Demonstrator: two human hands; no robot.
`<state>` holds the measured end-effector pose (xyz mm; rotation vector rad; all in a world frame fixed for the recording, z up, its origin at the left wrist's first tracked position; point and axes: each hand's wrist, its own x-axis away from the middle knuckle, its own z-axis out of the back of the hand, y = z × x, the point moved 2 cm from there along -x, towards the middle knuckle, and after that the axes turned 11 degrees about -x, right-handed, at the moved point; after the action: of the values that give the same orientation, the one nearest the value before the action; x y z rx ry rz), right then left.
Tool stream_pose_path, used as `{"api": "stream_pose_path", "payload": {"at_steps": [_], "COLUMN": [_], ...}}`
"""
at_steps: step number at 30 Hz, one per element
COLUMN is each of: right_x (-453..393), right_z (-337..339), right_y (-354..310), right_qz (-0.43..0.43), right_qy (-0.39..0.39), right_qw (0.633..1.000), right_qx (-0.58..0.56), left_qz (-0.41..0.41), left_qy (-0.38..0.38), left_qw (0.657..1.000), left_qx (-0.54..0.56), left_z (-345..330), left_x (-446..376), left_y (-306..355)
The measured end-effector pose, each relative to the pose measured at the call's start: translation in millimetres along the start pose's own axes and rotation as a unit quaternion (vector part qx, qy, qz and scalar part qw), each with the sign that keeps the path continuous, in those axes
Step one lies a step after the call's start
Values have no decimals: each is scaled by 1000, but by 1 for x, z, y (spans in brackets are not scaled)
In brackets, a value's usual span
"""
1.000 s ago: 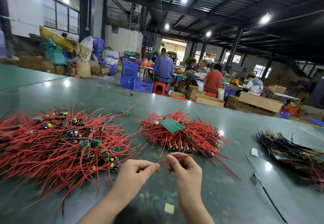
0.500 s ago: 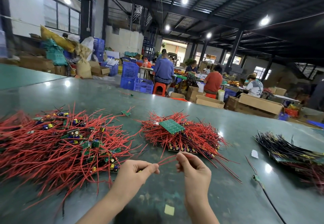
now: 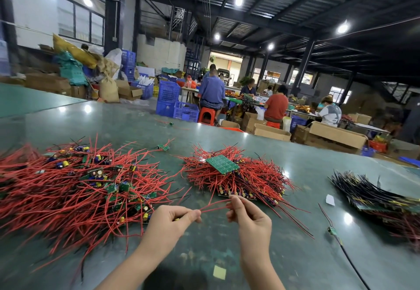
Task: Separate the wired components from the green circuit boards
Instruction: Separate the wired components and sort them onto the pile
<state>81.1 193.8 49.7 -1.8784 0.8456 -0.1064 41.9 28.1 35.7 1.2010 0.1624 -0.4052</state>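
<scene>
Above the green tabletop (image 3: 295, 255), the left hand (image 3: 169, 221) and right hand (image 3: 250, 218) each pinch an end of a pair of red wires (image 3: 213, 206) stretched between them. A loose heap of wired components (image 3: 79, 189) lies to the left; a second heap (image 3: 238, 180), topped by a green circuit board (image 3: 222, 163), lies just beyond the hands.

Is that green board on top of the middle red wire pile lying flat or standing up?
Lying flat, slightly tilted. The green board rests face-up on top of the middle red wire pile, its broad dotted surface showing.
</scene>
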Motion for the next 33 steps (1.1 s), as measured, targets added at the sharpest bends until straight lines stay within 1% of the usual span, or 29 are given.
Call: {"api": "stream_pose_path", "payload": {"at_steps": [3,7,9,14,16,17,19,21,24,26,30,33], "right_x": [-2,-3,-3,-5,-7,-8,-10,-10,-9,-10,-13,-13], "right_z": [2,1,1,2,4,6,9,11,12,12,10,9], "right_y": [0,1,2,1,0,0,-2,-2,0,0,0,2], "right_qz": [1,-36,-42,-50,-57,-59,-59,-58,-46,-58,-139,-172], "right_qy": [10,-39,-46,-29,-8,3,16,19,9,-1,-10,-9], "right_qw": [1000,999,998,997,996,996,996,998,998,997,989,977], "right_qx": [3,-14,-20,-47,-65,-69,-57,-33,36,49,-55,-125], "left_qz": [-10,5,7,5,-21,-47,-100,-127,-148,-148,-145,-115], "left_qy": [-7,-6,-10,-38,-55,-55,-44,-11,54,72,71,59], "left_qw": [1000,1000,1000,999,998,996,986,975,958,951,952,956], "left_qx": [-10,-1,0,2,-16,-46,-129,-180,-241,-261,-262,-262], "left_z": [-2,2,4,1,1,1,-1,-3,2,5,4,4], "left_x": [3,2,1,2,4,6,11,14,13,12,14,15], "left_y": [3,2,2,6,7,6,7,7,6,5,11,13]}}
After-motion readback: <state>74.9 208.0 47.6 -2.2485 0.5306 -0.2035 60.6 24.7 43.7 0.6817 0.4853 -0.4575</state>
